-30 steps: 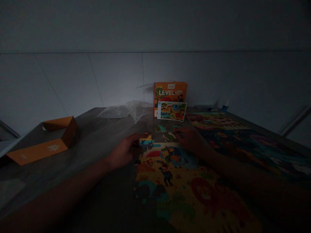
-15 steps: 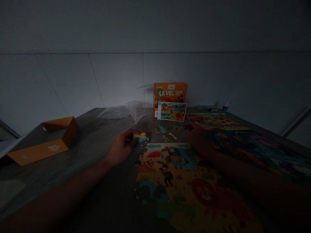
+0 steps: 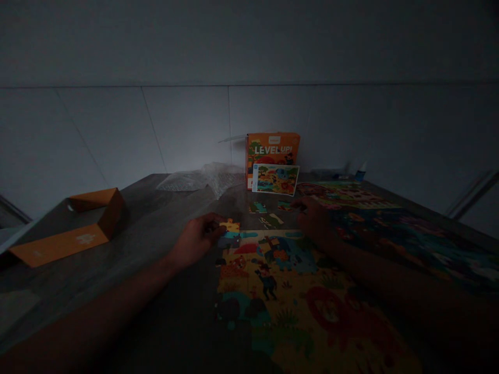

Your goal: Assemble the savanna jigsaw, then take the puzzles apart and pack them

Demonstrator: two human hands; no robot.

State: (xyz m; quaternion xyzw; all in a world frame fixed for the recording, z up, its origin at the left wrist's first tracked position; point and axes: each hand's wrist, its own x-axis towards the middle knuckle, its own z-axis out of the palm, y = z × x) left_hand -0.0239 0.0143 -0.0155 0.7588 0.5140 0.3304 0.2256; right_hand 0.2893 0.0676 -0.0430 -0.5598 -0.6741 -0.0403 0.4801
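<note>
My left hand (image 3: 197, 234) pinches a small puzzle piece (image 3: 231, 227), yellow above and blue below, between thumb and fingers. The piece is at the far left corner of a partly joined animal jigsaw puzzle (image 3: 288, 283), overlapping it in view; whether it is fitted I cannot tell. My right hand (image 3: 314, 221) reaches over the puzzle's far right side, with its fingers extended at the right edge of a loose dark puzzle piece (image 3: 285, 206). Another loose piece (image 3: 257, 208) and a green-and-white piece (image 3: 272, 221) lie beyond the puzzle.
An orange box (image 3: 273, 145) marked LEVEL UP! stands at the back, a picture card (image 3: 275, 179) leaning on it. Bubble wrap (image 3: 202, 179) lies left of it. An open orange box tray (image 3: 66, 244) is at the left. More puzzles (image 3: 409, 239) and a small bottle (image 3: 361, 171) are at right.
My left hand has brought its piece nearer and turned it, against the puzzle's far left corner. My right hand has shifted slightly left, to the loose dark piece.
</note>
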